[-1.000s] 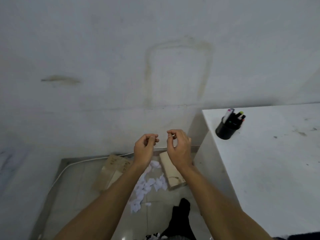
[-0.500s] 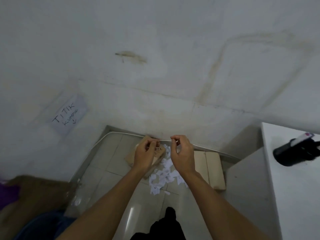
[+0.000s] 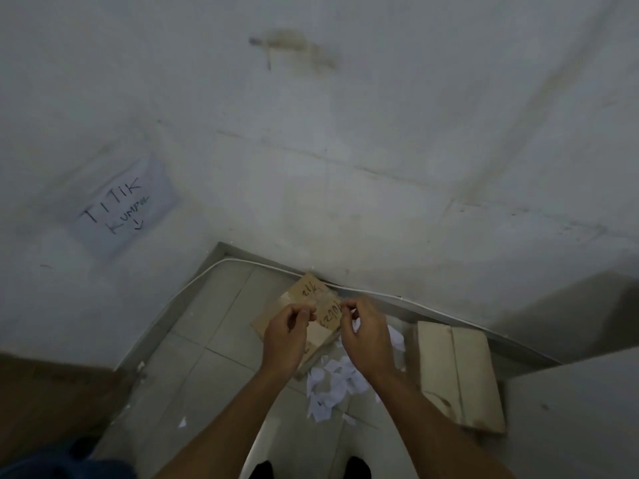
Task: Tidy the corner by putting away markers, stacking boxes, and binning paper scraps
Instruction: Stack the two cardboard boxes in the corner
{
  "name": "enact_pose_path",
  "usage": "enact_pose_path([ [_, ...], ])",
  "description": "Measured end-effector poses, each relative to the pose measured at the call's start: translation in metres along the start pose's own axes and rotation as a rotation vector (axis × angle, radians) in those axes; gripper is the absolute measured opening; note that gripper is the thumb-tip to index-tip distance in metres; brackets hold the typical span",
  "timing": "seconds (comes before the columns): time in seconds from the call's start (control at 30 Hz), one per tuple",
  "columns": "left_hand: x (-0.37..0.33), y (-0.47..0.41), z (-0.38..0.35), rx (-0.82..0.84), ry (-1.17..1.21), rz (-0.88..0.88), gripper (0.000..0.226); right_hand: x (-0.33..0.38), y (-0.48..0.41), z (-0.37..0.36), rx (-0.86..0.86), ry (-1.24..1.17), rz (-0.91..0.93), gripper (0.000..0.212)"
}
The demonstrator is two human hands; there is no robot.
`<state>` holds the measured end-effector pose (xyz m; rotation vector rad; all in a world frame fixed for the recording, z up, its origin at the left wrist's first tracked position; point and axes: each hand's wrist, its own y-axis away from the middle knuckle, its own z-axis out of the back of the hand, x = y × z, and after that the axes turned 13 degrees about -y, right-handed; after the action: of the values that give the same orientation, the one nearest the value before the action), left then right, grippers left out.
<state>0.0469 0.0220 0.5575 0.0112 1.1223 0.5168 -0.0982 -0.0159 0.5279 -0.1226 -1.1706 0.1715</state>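
Note:
My left hand (image 3: 285,335) and my right hand (image 3: 368,335) hover side by side above the floor corner, fingertips pinched together, with nothing visible in them. Beneath them a flat cardboard box (image 3: 313,299) with handwriting lies against the wall base. A second, plain cardboard box (image 3: 460,375) lies to the right. A heap of white paper scraps (image 3: 332,383) sits on the tiles between the boxes, partly hidden by my right hand. One stray scrap (image 3: 182,422) lies further left. No markers are in view.
A white cable (image 3: 242,261) runs along the wall base. A paper sign (image 3: 121,205) reading "TITIK KUMPUL" hangs on the left wall. A brown blurred object (image 3: 52,392) fills the lower left. A white cabinet side (image 3: 570,420) stands at right.
The view has swung left and down; the white tabletop and the black marker cup have left the frame. Both hands keep their pinched pose, now over the written-on box.

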Motion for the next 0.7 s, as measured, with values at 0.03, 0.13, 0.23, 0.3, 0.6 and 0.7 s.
enact_pose_path([
  [0.03,0.021,-0.014,-0.01,0.01,-0.008,-0.007,0.02,-0.024,-0.004,-0.016,-0.012,-0.002,0.0,0.011],
  [0.13,0.087,-0.06,-0.037,0.009,-0.028,-0.037,0.02,-0.096,-0.016,-0.064,-0.049,-0.008,-0.008,0.011],
  [0.23,0.161,-0.108,-0.068,0.009,-0.061,-0.055,0.02,-0.175,-0.02,-0.115,-0.072,0.041,0.032,0.01],
  [0.3,0.201,-0.136,-0.087,0.001,-0.08,-0.069,0.02,-0.219,-0.022,-0.143,-0.108,0.105,0.028,0.009],
  [0.6,0.321,-0.237,-0.151,-0.019,-0.249,-0.233,0.018,-0.357,-0.036,-0.234,-0.191,0.377,-0.185,0.044],
  [0.7,0.347,-0.261,-0.161,-0.003,-0.43,-0.281,0.02,-0.382,-0.031,-0.25,-0.211,0.355,-0.306,0.063],
])
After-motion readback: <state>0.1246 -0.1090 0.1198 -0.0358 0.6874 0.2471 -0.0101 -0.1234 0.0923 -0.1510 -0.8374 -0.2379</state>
